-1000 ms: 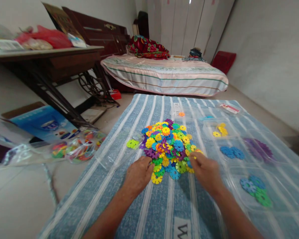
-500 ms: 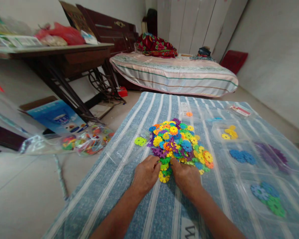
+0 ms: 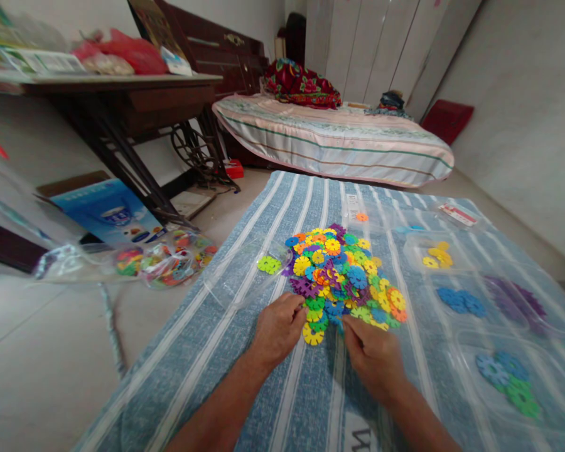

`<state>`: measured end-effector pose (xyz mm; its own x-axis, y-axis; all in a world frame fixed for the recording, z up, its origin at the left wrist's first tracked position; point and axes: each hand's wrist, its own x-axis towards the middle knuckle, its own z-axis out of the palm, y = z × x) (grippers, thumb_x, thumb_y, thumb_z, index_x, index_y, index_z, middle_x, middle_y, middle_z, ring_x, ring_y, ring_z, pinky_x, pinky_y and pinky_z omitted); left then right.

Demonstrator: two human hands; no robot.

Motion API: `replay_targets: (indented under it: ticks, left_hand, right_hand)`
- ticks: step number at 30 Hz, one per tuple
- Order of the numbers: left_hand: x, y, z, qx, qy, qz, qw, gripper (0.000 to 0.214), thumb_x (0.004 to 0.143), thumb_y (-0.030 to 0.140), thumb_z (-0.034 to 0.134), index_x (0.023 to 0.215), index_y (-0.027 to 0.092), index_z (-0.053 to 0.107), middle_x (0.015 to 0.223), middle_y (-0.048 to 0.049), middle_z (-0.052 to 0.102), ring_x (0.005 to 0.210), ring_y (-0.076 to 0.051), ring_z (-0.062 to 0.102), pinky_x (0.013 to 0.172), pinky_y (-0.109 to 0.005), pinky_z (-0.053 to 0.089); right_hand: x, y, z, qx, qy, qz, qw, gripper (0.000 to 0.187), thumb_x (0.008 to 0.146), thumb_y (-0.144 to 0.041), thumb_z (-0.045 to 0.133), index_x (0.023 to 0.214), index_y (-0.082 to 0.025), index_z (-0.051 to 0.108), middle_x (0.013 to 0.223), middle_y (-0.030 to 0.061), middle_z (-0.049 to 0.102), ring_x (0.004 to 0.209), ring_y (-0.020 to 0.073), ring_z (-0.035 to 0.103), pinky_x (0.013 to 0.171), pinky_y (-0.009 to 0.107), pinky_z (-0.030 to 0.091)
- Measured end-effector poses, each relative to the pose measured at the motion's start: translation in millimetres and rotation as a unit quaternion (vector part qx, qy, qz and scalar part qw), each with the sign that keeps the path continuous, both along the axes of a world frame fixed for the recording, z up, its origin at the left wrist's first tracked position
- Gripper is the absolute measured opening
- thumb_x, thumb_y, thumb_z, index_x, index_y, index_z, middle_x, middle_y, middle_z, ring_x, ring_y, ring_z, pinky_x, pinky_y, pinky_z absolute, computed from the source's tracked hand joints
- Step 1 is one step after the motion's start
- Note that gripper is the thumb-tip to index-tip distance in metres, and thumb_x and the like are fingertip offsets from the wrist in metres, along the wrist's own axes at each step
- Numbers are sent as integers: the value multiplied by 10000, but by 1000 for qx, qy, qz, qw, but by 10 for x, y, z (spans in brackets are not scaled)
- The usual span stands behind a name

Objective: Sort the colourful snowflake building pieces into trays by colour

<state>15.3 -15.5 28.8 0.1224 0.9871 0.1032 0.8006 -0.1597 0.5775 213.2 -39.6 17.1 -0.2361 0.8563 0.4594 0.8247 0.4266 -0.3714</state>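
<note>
The left hand (image 3: 280, 326) and right hand (image 3: 375, 355) were curled at the near edge of the notched-disc heap (image 3: 332, 267), fingers bunched; whether either pinched a disc could not be told. The heap lay on striped cloth (image 3: 179, 370).

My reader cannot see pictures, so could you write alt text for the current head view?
A person's left hand and right hand are at the near edge of a heap of bright, notched discs on a striped blue cloth; whether they grip any is unclear. To the right, clear containers hold smaller groups of discs; beyond stands a bed.
</note>
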Motion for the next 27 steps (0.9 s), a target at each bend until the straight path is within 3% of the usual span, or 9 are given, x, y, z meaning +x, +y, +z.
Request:
replay_targets:
  ticks: [2,5,9,11,13,16,19,22,27]
  left_hand:
    - [2,2,5,1,0,1,1000,147,842,217,462,828,203,607,773,-6,588,719,-127,566,653,-222,412]
    - [2,5,9,3,-2,4,1000,153,844,222,454,827,208,605,766,-4,588,718,-128,569,646,-220,414]
    - [1,4,8,5,-3,4,1000,157,844,216,453,842,204,609,769,-6,591,716,-129,569,662,-225,418]
    - [4,0,7,6,-4,4,1000,162,845,209,452,845,200,614,769,-8,593,715,-128,568,664,-226,417]
    - [8,-5,8,8,-4,5,1000,168,847,202,450,844,197,618,770,-10,595,714,-128,568,662,-227,415]
    - [14,-11,12,9,-2,5,1000,171,851,194,446,827,194,616,773,-12,601,719,-128,570,661,-226,413]
    - [15,-14,19,7,-2,5,1000,182,863,199,436,827,197,614,779,-13,612,734,-129,578,678,-227,419]
    - [15,-13,25,6,-3,3,1000,206,880,208,416,841,194,618,797,-19,625,751,-132,585,699,-232,427]
    - [13,-10,19,9,-3,4,1000,195,874,206,428,825,192,616,788,-17,624,733,-128,580,683,-230,420]
  right_hand:
    - [136,36,85,-20,9,-18,1000,363,929,-287,379,894,-196,729,707,47,717,605,124,647,593,199,433]
    - [516,289,309,30,-54,-94,994,399,919,-353,370,862,-199,734,640,47,692,540,130,612,525,212,385]
    - [1089,740,676,139,-162,-339,916,402,889,-367,378,942,-169,724,466,35,561,397,147,456,442,255,199]
    - [1174,823,754,160,-153,-378,899,393,878,-370,404,1010,-153,705,491,41,570,404,150,449,448,261,190]
    - [1045,750,707,154,-129,-317,927,386,883,-385,410,972,-159,711,517,44,597,425,148,483,453,255,231]
    - [566,434,480,96,-91,-93,987,348,908,-368,418,859,-194,714,585,40,662,500,137,578,502,228,319]
    - [43,104,267,10,-97,73,993,233,896,-284,481,827,-211,691,632,21,686,547,132,619,540,217,343]
    - [-292,-74,152,-22,-146,133,980,120,843,-232,557,867,-207,672,613,7,677,529,156,620,529,239,343]
    - [-423,-149,24,-3,-225,122,967,208,803,-167,593,1004,-168,646,604,18,671,507,178,613,505,267,339]
